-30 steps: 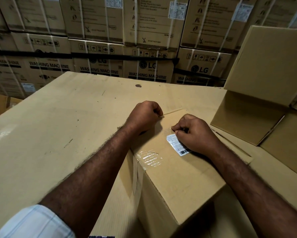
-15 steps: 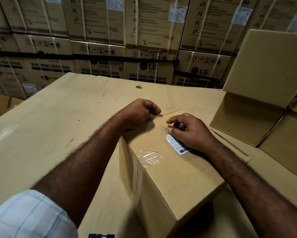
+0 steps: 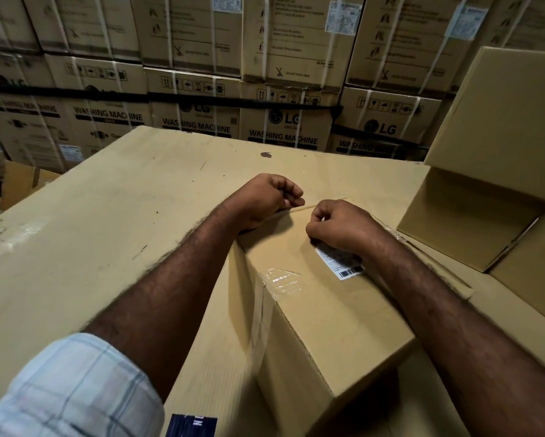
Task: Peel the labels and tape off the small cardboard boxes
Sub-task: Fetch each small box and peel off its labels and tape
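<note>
Two hands on one small box point(image 3: 328, 316), which sits in front of me on the big sheet of cardboard point(image 3: 107, 222) I use as a worktop. My left hand point(image 3: 265, 197) is curled into a loose fist at the box's far-left corner, fingers closed on nothing I can make out, pressing down to steady it. My right hand point(image 3: 340, 225) is bunched too, fingertips tucked under and set against the box top right at the far end of the white label point(image 3: 339, 264); whether a nail has caught the edge I cannot tell, since my own knuckles hide it.

What matters is how that label lies. It runs lengthways from under my right hand back toward my wrist, barcode end nearest me, so the peel has to travel toward my body along its long axis (a sideways pull would likely tear it). My right hand is on it, the left well off to the side, so the right does the peeling.

Clear tape point(image 3: 280, 282) is stuck over the near-left corner and runs down the side seam, untouched, closer to my left forearm. That comes after.
</note>
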Action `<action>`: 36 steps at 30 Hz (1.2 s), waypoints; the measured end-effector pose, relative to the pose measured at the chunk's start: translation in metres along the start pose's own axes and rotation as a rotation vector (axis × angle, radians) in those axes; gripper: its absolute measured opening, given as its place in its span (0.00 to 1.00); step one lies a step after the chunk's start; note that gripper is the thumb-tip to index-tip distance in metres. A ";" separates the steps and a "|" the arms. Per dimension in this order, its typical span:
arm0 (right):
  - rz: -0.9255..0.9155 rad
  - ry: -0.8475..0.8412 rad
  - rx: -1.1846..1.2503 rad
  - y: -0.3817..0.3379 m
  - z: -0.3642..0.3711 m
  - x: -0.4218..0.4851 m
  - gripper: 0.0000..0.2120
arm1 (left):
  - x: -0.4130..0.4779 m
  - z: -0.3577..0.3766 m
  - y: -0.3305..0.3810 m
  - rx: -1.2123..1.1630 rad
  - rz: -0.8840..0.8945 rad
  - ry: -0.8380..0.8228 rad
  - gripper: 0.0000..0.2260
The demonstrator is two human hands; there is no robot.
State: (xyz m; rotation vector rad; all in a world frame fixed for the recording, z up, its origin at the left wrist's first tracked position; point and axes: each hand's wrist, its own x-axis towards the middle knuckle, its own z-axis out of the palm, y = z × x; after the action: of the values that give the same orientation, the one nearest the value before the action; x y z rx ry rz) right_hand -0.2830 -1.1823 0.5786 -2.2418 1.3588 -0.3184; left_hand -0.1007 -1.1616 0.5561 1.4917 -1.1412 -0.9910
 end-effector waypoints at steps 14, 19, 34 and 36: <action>0.009 -0.015 0.147 0.003 0.002 0.003 0.07 | -0.005 0.003 0.003 0.001 0.037 0.020 0.19; -0.007 -0.009 0.271 0.009 0.000 0.002 0.04 | -0.011 0.004 0.008 -0.013 0.049 0.039 0.17; 0.028 0.021 0.590 0.023 -0.010 -0.002 0.07 | -0.074 0.052 0.019 1.029 0.292 0.214 0.12; 0.038 0.039 0.625 0.026 -0.012 -0.001 0.07 | -0.075 0.061 0.022 1.048 0.274 0.262 0.12</action>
State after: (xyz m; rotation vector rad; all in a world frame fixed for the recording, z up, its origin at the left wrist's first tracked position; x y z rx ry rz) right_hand -0.3086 -1.1945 0.5755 -1.6937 1.1170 -0.6718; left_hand -0.1799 -1.1032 0.5692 2.0821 -1.7148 0.0749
